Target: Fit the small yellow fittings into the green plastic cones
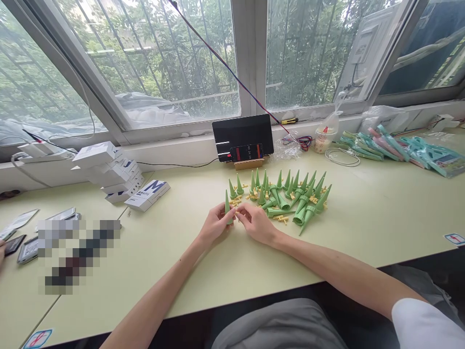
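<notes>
Left hand [212,225] and right hand [256,224] meet above a pale green table [363,208]. Clamped between the left thumb and fingers is a green plastic cone [227,204], tip upward, its lower end partly covered by the hand. The right thumb and fingers are drawn together just beside the lower part of this cone; a small yellow piece [236,212] shows at their tips (whether it is gripped there or seated in the cone cannot be told). Beyond the hands and to their right spreads a group of similar green cones [279,180]: many at the back stand upright, while several toward the right lie on their sides, one with its open, wide end facing the viewer. Yellow T-shaped fittings [282,220] are scattered among and in front of them. Behind the group, a smartphone [249,152] stands before a larger black screen [250,131]. Right of these: a bagged cup [322,140], a looped white cable [341,159] and a pile of pastel plastic articles [390,144]. Left: stacked white cartons [114,169], with a carton marked "M" [148,194] just beside. At the left edge, part of another person's hand [1,253] appears at a dark handheld device [13,245].
</notes>
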Demonstrator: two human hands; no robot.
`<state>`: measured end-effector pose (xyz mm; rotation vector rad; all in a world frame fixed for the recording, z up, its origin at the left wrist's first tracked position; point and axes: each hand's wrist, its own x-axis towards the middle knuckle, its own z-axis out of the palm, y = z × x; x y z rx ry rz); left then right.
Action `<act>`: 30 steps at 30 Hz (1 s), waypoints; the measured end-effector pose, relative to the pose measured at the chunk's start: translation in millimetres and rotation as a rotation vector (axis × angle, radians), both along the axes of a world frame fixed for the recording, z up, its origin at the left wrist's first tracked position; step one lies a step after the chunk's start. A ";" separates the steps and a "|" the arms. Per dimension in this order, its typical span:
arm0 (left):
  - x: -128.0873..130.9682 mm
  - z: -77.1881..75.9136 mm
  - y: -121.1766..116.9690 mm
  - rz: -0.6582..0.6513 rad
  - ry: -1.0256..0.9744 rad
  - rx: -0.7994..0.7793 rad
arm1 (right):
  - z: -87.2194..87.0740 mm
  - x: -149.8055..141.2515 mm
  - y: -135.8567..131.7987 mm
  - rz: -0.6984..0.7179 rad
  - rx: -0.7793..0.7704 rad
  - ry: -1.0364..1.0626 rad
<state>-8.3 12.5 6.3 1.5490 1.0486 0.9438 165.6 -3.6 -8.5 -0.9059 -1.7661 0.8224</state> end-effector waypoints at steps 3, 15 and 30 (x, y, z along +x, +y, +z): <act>-0.4 -1.2 0.7 0.000 0.009 0.003 | 0.1 0.3 0.2 -0.007 0.004 0.004; -0.8 -4.2 1.3 -0.032 0.016 0.000 | -2.2 0.1 1.3 -0.041 0.017 0.010; 0.4 4.4 -1.4 -0.050 0.000 0.000 | -1.2 0.4 1.0 -0.052 0.013 0.027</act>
